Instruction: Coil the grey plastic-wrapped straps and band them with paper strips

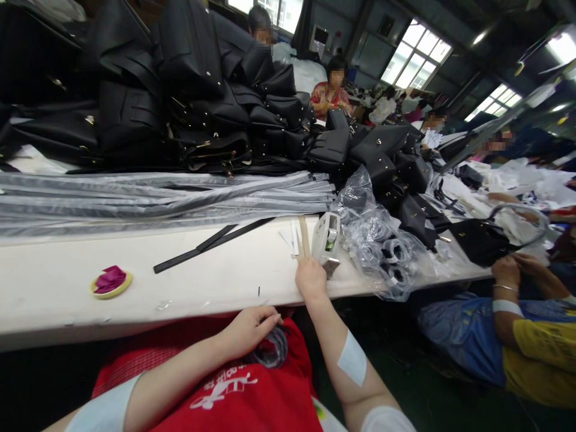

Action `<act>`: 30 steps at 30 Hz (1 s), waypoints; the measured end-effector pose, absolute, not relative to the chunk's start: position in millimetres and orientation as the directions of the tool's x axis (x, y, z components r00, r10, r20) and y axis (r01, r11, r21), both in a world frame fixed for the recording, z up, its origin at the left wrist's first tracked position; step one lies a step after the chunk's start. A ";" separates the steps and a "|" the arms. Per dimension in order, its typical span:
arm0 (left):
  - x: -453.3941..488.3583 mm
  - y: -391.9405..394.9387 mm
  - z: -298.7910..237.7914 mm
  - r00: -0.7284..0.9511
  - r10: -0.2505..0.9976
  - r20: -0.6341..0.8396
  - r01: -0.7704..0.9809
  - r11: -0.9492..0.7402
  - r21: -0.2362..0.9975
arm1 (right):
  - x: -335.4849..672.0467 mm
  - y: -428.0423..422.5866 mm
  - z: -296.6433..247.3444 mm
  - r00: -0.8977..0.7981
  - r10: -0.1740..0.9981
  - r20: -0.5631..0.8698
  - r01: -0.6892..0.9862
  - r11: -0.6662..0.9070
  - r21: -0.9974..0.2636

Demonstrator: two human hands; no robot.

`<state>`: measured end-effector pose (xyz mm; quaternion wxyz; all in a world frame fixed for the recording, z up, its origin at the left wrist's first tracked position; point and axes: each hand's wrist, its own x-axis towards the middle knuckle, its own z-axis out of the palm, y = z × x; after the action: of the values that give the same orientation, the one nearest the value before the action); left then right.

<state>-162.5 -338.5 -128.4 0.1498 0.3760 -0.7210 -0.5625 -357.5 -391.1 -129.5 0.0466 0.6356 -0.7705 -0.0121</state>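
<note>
My left hand point(252, 329) is at my lap, its fingers closed over a coiled grey, partly see-through strip point(273, 348) that rests against my red apron point(234, 384). My right hand point(311, 279) is on the table's near edge with its fingers curled and turned away, so what they grip is hidden. Just beyond its knuckles lie a tan strip point(305, 236) and thin white strips point(294, 238). A white tape dispenser point(324, 237) stands directly right of this hand.
Black handbags point(189, 54) are piled along the back. Long grey strips point(157, 201) lie before them. Black straps point(193, 255) and a yellow dish with magenta cloth point(111, 281) are at left. A clear plastic bag of rolls point(382, 246) and a co-worker's hands point(508, 270) are at right.
</note>
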 end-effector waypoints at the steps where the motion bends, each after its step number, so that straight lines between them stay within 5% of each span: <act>1: -161.9 -338.2 -128.8 -0.670 -0.713 -0.208 -0.375 0.084 0.923 | -356.5 -390.6 -130.1 -0.184 -0.981 0.055 -0.979 0.188 0.076; 30: -162.8 -336.2 -128.8 -0.663 -0.720 -0.206 -0.375 0.081 0.924 | -369.2 -366.7 -138.0 -0.039 -0.993 0.115 -0.999 0.035 -0.034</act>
<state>-162.8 -336.2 -128.8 0.1538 0.3808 -0.7188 -0.5610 -369.2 -366.7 -138.0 0.0297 0.6925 -0.7189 0.0525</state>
